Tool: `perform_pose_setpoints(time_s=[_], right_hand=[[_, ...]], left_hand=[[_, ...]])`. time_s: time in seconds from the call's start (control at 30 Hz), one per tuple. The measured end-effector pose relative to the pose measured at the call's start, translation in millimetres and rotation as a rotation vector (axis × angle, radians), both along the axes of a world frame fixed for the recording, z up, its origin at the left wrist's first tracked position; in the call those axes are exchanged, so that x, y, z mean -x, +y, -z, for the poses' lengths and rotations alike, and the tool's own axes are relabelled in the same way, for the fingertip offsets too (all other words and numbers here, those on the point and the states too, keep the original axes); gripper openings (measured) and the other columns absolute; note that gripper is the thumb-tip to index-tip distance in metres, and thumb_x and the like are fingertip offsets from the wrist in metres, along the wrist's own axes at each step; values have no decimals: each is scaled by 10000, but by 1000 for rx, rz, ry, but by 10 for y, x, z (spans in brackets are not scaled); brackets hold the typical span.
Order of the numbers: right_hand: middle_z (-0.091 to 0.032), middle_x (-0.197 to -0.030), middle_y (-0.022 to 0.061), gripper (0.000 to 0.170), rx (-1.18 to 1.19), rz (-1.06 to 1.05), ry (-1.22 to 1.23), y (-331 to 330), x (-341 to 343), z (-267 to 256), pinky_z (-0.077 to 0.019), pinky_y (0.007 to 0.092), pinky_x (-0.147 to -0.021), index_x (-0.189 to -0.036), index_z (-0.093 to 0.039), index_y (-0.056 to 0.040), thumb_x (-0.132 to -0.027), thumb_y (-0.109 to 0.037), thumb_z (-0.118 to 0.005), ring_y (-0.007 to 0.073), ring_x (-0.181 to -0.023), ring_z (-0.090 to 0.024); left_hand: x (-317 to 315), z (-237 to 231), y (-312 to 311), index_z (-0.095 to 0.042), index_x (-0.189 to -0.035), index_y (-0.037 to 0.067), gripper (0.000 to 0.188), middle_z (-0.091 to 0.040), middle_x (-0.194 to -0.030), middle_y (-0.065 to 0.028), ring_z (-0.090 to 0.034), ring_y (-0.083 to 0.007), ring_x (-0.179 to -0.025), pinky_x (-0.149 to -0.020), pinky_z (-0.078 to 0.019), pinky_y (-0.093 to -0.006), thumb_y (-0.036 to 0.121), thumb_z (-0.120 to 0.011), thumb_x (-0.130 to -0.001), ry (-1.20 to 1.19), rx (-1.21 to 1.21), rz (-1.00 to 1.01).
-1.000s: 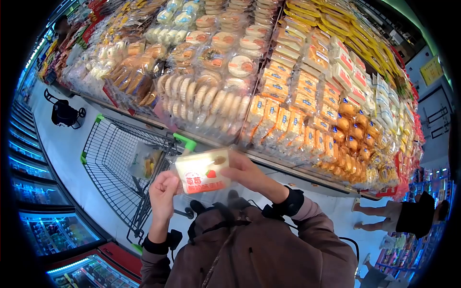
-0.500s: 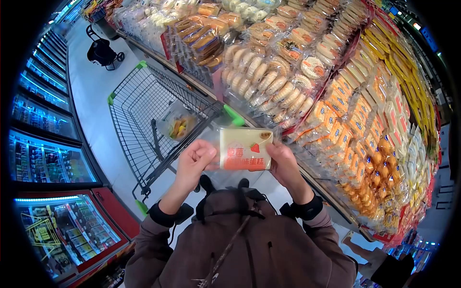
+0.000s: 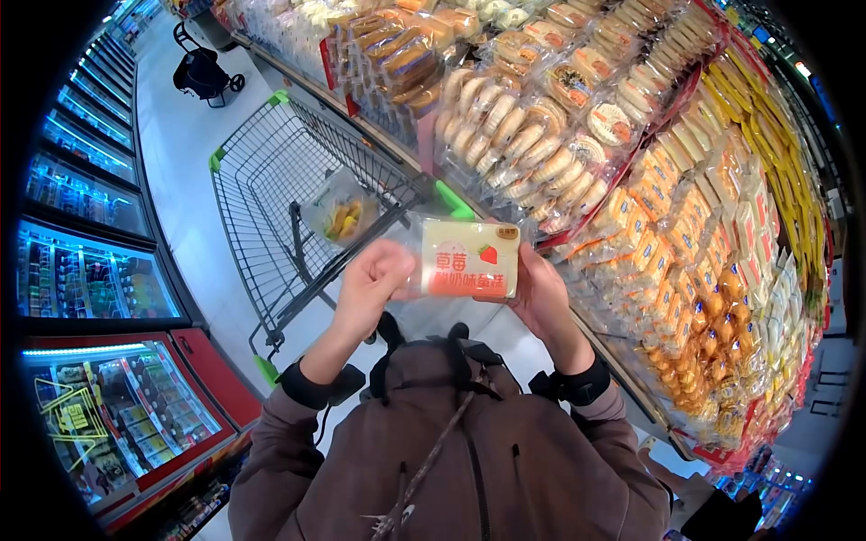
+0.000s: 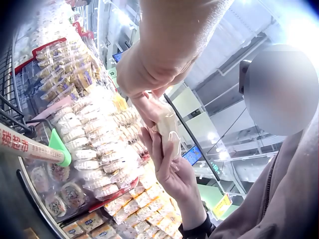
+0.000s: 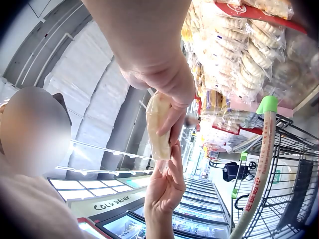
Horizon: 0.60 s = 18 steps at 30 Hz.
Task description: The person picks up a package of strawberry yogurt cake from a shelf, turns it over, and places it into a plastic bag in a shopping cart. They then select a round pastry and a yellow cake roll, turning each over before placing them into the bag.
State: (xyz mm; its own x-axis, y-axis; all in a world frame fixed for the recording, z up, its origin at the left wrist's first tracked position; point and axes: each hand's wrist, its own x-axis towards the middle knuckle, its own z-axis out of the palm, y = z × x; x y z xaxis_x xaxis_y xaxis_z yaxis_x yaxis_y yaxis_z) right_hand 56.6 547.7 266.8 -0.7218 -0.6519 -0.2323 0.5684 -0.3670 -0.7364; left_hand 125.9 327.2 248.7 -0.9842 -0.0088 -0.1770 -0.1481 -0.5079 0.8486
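Note:
A packaged strawberry cake point(image 3: 469, 263) in clear wrap, with a strawberry picture and red lettering, is held up in front of the person's body in the head view. The right hand point(image 3: 544, 290) grips its right end, thumb toward the front face. At the left end, the left hand point(image 3: 372, 287) has curled fingers and pinches the loose edge of the clear wrap. Seen edge-on in the right wrist view, the cake point(image 5: 158, 127) is a pale slab between both hands. The left wrist view also shows the cake point(image 4: 168, 130) between the fingers.
A shopping cart point(image 3: 262, 171) with a bagged item point(image 3: 341, 216) inside stands at the left. Ahead and right, a sloped display holds packed round pastries point(image 3: 505, 131) and orange-wrapped packs point(image 3: 649, 243). Lit coolers point(image 3: 99, 270) line the left side. A black trolley point(image 3: 203, 74) stands farther off.
The head view has swung, so cart and display appear shifted right. The right hand has moved from the cake's top right to its right end. The left hand stays at the left end.

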Motion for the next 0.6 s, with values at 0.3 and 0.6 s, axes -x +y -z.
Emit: perform_pose_setpoints(time_s=[0.3, 0.6], right_hand=[[-429, -1260, 128, 492, 0, 11, -8, 12, 33, -42, -487, 408, -808, -1324, -269, -16, -947, -333, -263, 239, -1065, -515], [-411, -1276, 127, 501, -10, 15, -11, 2, 55, -8, -496, 407, -800, -1344, -225, -28, -949, -336, -236, 235, -1058, -524]], left_hand=[[41, -33, 34, -487, -957, 48, 114, -608, -916, -58, -598, -126, -829, -685, -522, -291, 106, -524, -867, -55, 26, 1], [55, -40, 15, -492, -960, 46, 118, -613, -915, -51, -600, -126, -835, -696, -518, -294, 111, -524, -868, -37, 15, 16]])
